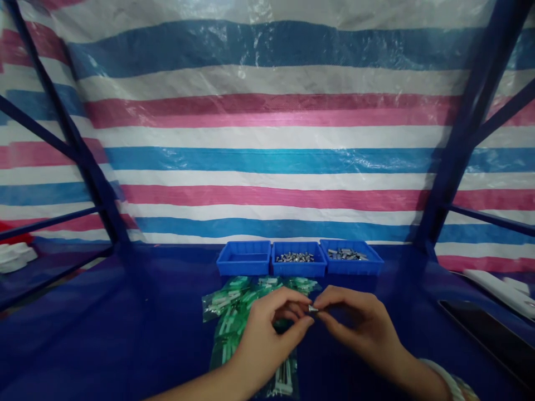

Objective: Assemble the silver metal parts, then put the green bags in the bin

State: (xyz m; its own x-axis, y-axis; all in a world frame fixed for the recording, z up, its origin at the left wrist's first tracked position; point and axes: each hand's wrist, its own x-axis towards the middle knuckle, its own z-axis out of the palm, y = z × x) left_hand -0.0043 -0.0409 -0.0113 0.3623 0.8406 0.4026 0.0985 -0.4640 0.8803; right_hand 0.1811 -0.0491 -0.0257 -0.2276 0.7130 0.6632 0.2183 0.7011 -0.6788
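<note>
A small shiny metal part (312,309) sits between the fingertips of both hands, above the dark blue table. My left hand (267,334) curls its thumb and forefinger around the part's left end. From the other side, my right hand (365,326) pinches it between thumb and forefinger. The part is too small to name its exact kind. Under and behind my left hand lie several green-and-clear plastic bags (229,323) with pale pieces inside, partly hidden by that hand.
Three blue bins stand in a row behind my hands: a left bin (243,272), a middle bin (298,271) with small metal parts, and a right bin (355,268) with longer metal pieces. A dark phone-like slab (480,328) lies right. Blue posts (453,161) flank the striped sheet (267,195).
</note>
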